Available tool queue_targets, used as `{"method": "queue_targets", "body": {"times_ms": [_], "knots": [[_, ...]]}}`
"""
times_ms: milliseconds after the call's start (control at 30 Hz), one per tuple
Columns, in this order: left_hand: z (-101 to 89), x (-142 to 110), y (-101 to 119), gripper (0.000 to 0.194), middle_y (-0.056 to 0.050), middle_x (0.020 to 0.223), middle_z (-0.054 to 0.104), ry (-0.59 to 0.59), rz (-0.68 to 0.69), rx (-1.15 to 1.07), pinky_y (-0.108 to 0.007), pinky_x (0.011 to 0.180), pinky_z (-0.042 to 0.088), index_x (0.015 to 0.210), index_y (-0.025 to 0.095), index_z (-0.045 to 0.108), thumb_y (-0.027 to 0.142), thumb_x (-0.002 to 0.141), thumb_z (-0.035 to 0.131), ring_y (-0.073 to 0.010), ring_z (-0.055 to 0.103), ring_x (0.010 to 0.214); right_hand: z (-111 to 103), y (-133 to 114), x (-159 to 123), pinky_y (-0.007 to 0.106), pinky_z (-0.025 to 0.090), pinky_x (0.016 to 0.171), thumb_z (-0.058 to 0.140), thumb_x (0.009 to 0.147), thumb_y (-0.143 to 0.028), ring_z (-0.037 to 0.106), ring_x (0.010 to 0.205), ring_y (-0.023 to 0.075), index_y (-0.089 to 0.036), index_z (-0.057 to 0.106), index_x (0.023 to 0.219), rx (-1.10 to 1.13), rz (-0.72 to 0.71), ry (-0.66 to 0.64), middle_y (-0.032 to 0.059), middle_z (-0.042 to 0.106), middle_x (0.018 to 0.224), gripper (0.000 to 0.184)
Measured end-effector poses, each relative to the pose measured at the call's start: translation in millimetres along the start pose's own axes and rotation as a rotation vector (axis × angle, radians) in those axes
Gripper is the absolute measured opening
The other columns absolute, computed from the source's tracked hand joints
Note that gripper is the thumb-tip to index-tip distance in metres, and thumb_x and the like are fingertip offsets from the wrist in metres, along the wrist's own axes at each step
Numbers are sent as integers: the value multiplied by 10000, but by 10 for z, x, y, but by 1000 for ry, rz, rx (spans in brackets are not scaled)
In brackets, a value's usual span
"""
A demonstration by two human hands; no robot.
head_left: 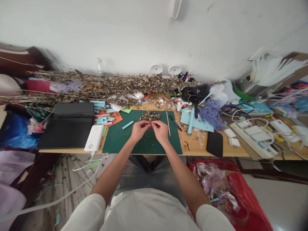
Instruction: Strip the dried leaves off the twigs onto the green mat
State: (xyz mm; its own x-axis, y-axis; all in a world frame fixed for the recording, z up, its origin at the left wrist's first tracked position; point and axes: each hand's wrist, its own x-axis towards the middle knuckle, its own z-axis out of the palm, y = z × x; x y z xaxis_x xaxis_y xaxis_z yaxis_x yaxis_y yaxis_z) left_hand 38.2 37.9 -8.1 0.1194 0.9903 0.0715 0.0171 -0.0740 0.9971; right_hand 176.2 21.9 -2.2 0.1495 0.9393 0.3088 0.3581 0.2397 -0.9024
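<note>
At the far left, crumpled blue plastic (18,130) sits beside a black folding case (64,133), which lies opened out on the desk (197,149). A white power bank (96,136) overlaps the case's right edge, its cable dropping over the front. Behind, dried stalks (101,86) stretch along the wall side, with a clear bottle (99,66) standing at their back. Blue and pink paper tubes (101,119) are heaped next to the power bank, partly on an orange sheet (117,119) that reaches over the corner of a green mat (115,141).

On the mat, one loose blue tube (127,125) lies just left of the left hand (140,131). That hand's thumb and fingers are drawn together, meeting those of the right hand (160,130), likewise pinched, around a small brown bit (151,124) too tiny to identify. Directly beyond the fingertips is a pile of dried leaves (149,115), near the mat's far edge. A thin wooden stick (168,123) and a black pen (175,122) lie close to the right hand, hemming in that side.

Farther right come a white glue gun (184,104), light blue paper (204,124) with a rolled tube on it, tangled purple yarn (211,113), a black phone (215,144), white chargers (233,141) and a cable-laden power strip (253,141). Below the desk edge there, a red bag (250,195) holds scraps.
</note>
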Motion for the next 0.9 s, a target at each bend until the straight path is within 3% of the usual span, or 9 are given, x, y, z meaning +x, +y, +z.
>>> {"method": "queue_targets", "body": {"times_ms": [133, 300, 500, 633, 767, 900], "knots": [[59, -3, 5, 222, -54, 724, 708, 108, -39, -42, -289, 662, 503, 801, 136, 725, 314, 668, 723, -166, 637, 660, 45, 25, 15, 307, 525, 719, 573, 779, -296, 647, 729, 188, -196, 716, 819, 86, 86, 3, 49, 712, 802, 179], [131, -36, -29, 239, -51, 727, 711, 171, -113, -250, -302, 712, 506, 792, 131, 729, 294, 622, 770, -151, 630, 665, 108, 89, -34, 333, 543, 722, 616, 743, -376, 664, 750, 206, -160, 714, 871, 305, 274, 174, 67, 725, 819, 269], [82, -122, -69, 234, -59, 846, 715, 83, -93, -358, -300, 796, 498, 826, 154, 744, 273, 628, 785, -155, 638, 782, 108, 66, -223, 374, 542, 839, 717, 694, -375, 674, 905, 233, -186, 739, 962, 461, 311, 29, 65, 733, 981, 329], [63, -140, -67, 243, -78, 964, 705, 49, -73, -314, -314, 807, 502, 826, 160, 751, 299, 629, 782, -170, 641, 829, 133, 92, -250, 384, 559, 793, 730, 675, -382, 686, 818, 228, -168, 740, 943, 512, 378, 87, 69, 743, 921, 344], [50, -126, -85, 262, -72, 840, 723, 68, -96, -177, -333, 760, 511, 834, 156, 754, 319, 630, 773, -185, 640, 746, 137, 139, -228, 357, 561, 712, 709, 681, -390, 676, 713, 210, -178, 742, 899, 405, 345, 87, 56, 742, 829, 306], [26, -117, -82, 166, -57, 774, 721, 85, -24, 55, -301, 681, 488, 800, 172, 754, 284, 684, 717, -177, 622, 678, 106, 168, -215, 316, 540, 633, 671, 704, -356, 646, 624, 190, -176, 731, 828, 303, 276, 73, 44, 716, 721, 226]]}}
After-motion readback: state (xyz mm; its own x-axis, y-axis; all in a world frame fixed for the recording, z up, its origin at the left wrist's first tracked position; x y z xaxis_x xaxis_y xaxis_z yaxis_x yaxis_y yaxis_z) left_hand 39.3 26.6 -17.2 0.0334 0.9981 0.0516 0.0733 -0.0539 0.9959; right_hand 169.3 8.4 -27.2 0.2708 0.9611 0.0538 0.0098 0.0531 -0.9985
